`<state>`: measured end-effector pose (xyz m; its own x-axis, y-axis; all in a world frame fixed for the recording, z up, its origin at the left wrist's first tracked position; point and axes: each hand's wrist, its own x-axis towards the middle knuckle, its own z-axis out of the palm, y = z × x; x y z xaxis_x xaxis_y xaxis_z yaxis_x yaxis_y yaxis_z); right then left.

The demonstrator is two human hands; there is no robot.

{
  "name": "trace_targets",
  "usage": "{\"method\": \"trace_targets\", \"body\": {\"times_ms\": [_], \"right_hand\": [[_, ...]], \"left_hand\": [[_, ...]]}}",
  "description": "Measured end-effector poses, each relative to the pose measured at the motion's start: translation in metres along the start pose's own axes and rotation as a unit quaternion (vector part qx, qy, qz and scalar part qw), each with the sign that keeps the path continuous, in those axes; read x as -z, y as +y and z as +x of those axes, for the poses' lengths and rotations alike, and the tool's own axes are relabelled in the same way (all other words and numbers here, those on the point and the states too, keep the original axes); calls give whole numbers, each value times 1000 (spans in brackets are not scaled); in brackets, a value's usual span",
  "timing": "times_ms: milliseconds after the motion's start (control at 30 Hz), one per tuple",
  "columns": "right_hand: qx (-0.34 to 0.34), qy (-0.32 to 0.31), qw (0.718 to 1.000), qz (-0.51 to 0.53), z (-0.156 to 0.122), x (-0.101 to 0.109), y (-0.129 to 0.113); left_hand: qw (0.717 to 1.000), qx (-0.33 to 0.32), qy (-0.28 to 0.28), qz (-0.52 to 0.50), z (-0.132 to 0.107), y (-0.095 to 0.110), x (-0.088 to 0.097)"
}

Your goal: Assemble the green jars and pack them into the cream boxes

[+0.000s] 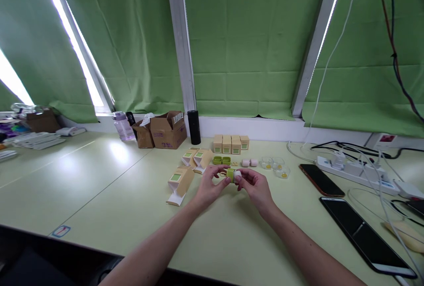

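Note:
Above the table, my left hand (213, 181) pinches a small green cup-like piece (229, 173) with a pale ring-shaped part at its left side. My right hand (253, 184) grips a small white cylinder (237, 175) that meets the green piece end to end; whether it sits inside cannot be seen. Just beyond my hands are a pair of green square pieces (221, 160), small yellowish parts (234, 164), two pale pink cylinders (249, 162) and several clear round cups (274, 163) with yellow bits inside. Opened small cartons (181, 182) lie left of my left hand.
Closed small boxes (231, 143) line the back, near a black cylinder (194, 127) and a cardboard box (168, 130). To the right lie two phones (321, 180), a larger dark-screened device (366, 233), and a white power strip (357, 174) with tangled cables.

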<state>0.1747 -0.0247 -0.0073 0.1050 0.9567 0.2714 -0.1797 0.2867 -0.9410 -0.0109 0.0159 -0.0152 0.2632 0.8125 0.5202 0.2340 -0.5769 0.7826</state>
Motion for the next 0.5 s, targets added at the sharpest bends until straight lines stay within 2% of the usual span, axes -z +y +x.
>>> {"method": "trace_targets", "body": {"times_ms": [367, 500], "right_hand": [[17, 7, 1000, -13, -4, -4, 10], [17, -8, 1000, -23, -5, -4, 9]], "left_hand": [[1000, 17, 0, 22, -3, -1, -3], [1000, 3, -5, 8, -3, -1, -4]]}}
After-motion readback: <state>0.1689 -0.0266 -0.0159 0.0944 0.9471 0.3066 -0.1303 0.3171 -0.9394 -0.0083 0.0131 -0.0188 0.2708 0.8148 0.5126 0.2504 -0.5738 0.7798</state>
